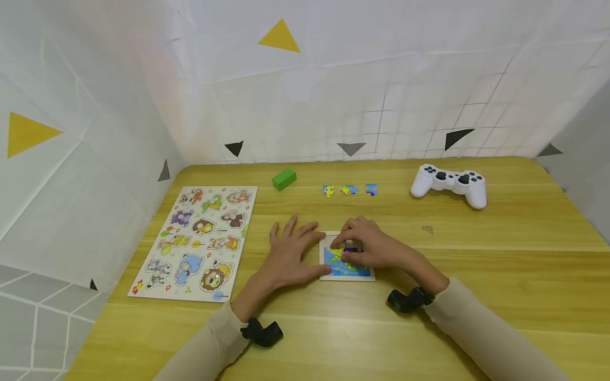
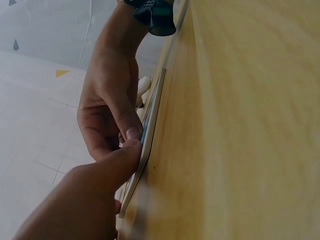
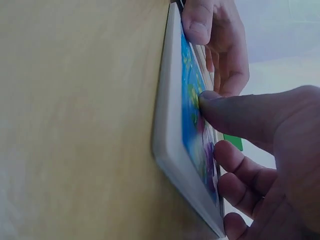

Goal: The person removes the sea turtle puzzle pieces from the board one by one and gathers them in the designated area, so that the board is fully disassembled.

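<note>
A small jigsaw puzzle (image 1: 350,271) with a blue, yellow and purple picture lies in a pale wooden tray (image 1: 347,280) on the table. My left hand (image 1: 290,259) rests beside the tray with fingers spread; its thumb touches the lower left corner and its index finger the upper left. Over the puzzle, my right hand (image 1: 369,244) bends its thumb and index finger around a puzzle piece, which they largely cover. In the right wrist view the right thumb (image 3: 220,110) touches the picture's surface, and other fingertips (image 3: 230,152) are at the tray's far side.
Three loose puzzle pieces (image 1: 350,189) lie behind the tray. A green block (image 1: 284,179) sits farther left. At the left is a large animal puzzle board (image 1: 190,243); a white game controller (image 1: 449,182) lies at the back right. White sheeting (image 1: 305,106) hangs behind the table.
</note>
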Tool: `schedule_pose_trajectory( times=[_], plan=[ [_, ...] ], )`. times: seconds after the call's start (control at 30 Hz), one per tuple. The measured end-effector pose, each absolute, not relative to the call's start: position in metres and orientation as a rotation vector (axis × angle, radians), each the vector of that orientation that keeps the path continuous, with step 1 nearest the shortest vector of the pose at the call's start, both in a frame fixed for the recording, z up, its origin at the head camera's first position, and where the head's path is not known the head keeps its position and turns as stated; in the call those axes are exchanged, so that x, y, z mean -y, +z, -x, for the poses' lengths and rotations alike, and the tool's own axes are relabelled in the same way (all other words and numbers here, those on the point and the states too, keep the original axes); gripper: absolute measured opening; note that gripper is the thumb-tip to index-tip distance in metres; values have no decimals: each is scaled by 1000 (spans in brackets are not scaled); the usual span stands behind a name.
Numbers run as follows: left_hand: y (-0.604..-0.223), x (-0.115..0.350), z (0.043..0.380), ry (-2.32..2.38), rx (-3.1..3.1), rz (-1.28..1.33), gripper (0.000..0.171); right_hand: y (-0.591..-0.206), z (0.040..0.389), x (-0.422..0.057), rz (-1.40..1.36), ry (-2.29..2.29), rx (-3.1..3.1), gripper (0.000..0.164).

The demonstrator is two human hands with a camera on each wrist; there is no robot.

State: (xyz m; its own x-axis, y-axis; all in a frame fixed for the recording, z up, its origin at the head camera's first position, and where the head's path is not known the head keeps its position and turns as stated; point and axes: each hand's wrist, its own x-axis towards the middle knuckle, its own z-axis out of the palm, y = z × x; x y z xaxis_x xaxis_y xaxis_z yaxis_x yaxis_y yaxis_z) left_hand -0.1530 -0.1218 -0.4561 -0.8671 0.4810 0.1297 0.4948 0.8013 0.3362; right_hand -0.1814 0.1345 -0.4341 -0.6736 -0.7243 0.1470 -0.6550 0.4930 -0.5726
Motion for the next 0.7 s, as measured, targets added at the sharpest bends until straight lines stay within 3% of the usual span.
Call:
schedule_pose_trajectory(
  times=[0.7],
  plan=[
    [-455,121,150,-577,2969,781,74,-431,177,-132,1097,-1008,-2539,25]
  ],
)
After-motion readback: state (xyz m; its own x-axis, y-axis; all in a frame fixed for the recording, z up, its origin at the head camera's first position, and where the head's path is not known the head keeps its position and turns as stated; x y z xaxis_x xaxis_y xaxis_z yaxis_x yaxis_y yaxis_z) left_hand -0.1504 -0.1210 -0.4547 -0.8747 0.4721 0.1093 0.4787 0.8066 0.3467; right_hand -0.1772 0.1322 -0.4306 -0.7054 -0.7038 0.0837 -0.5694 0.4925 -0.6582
